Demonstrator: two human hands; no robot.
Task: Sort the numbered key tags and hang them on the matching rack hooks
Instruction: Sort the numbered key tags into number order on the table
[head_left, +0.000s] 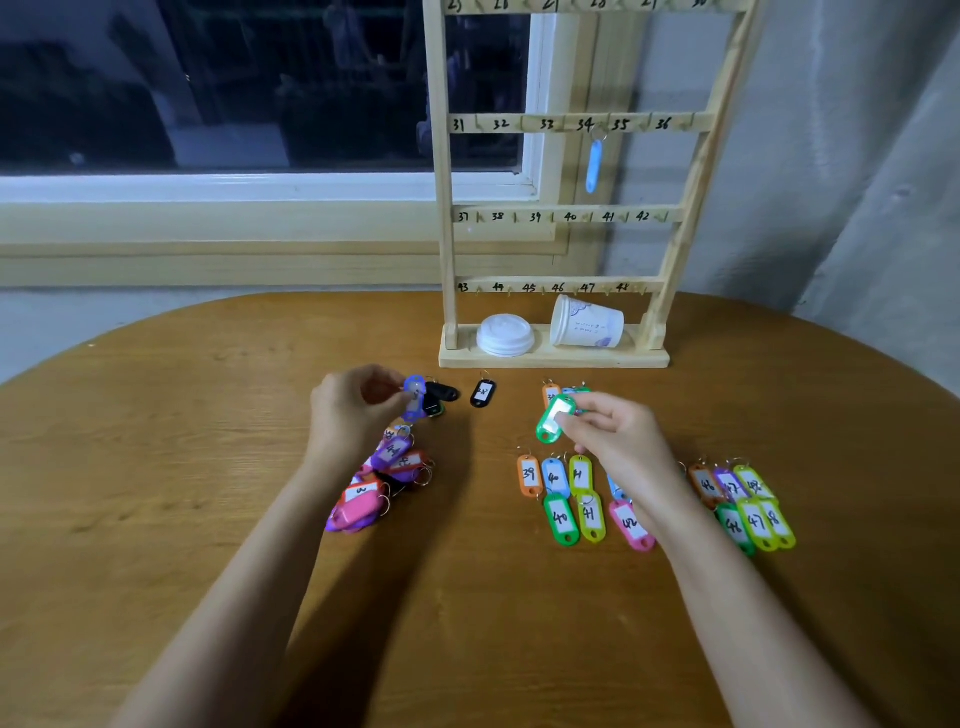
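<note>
The rack (550, 216) at the table's (208, 467) far edge carries handwritten numbers by its hooks: 31 to 36 on one rail, 37 to 42 below, 43 to 48 on the lowest. A black tag (483, 393) before it reads 28. Toward the right edge lie an orange tag (529, 474) marked 39, a pink tag (629, 522) marked 42, and others marked 40, 41, 46, 47, 48.

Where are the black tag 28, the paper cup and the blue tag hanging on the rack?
black tag 28 (483, 393), head view, its white label
paper cup (592, 325), head view, its side wall
hanging blue tag (594, 165), head view, its middle
</note>
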